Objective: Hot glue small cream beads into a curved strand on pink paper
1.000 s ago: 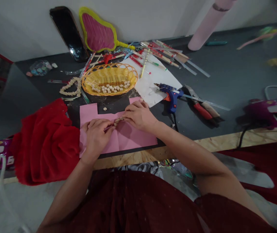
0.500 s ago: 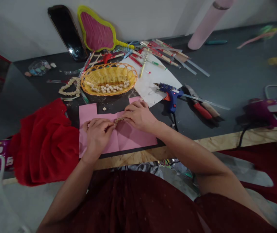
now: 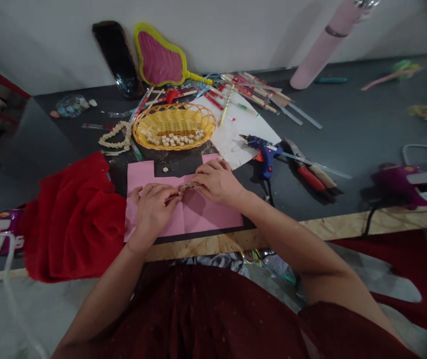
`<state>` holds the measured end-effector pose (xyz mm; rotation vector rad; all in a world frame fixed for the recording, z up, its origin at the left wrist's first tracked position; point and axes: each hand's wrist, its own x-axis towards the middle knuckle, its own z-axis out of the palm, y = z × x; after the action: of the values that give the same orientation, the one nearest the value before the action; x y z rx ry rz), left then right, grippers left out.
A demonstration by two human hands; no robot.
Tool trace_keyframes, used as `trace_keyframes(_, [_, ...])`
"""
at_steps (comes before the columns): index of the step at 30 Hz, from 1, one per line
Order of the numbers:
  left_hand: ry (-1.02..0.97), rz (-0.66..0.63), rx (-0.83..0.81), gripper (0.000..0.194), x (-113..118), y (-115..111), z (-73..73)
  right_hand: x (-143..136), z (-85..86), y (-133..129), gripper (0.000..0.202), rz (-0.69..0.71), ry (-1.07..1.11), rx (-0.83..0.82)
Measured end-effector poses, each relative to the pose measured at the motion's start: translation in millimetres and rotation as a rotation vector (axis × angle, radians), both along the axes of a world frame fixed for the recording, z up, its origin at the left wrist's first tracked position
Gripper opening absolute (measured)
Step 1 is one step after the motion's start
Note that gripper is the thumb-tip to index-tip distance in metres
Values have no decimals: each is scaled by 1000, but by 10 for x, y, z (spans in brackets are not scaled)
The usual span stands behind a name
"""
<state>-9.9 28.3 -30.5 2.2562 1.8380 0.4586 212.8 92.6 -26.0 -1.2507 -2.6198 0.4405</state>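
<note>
Between my two hands runs a short curved strip of small beige pieces [image 3: 187, 187], just over a pink paper sheet [image 3: 206, 214]. My left hand [image 3: 151, 204] pinches its left end, and my right hand [image 3: 217, 182] has its fingers closed on the right end. Parts of the strip are hidden under the fingers. Behind the hands stands a yellow woven basket [image 3: 174, 117] with several small beige pieces in it. One loose beige piece [image 3: 165, 169] lies just behind the paper. Left of the basket is a heart-shaped outline of similar pieces [image 3: 103, 141].
A blue glue gun [image 3: 268, 159] with a glue stick in it lies to the right, beside pliers [image 3: 313, 174]. Red cloth [image 3: 75, 219] is heaped at left. Further back are white paper [image 3: 243, 144], wrapped sticks, a phone [image 3: 118, 57], a yellow-framed fan [image 3: 161, 57] and a pink bottle [image 3: 321, 52].
The camera view has shifted a little, so the back objects appear lower and more of the wall shows. Both hands stay on the strip, with little other movement.
</note>
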Motion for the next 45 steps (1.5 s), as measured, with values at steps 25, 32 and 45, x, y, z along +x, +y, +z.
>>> trace_keyframes(25, [-11, -169, 92, 16, -168, -566, 20, 699, 30, -603, 33, -286, 133, 154])
trace_keyframes(32, [-8, -187, 105, 17, -89, -588, 20, 593, -158, -677, 36, -361, 226, 97])
trace_keyframes(45, [153, -225, 190, 17, -66, -629, 58, 606, -147, -1038, 25, -333, 56, 169])
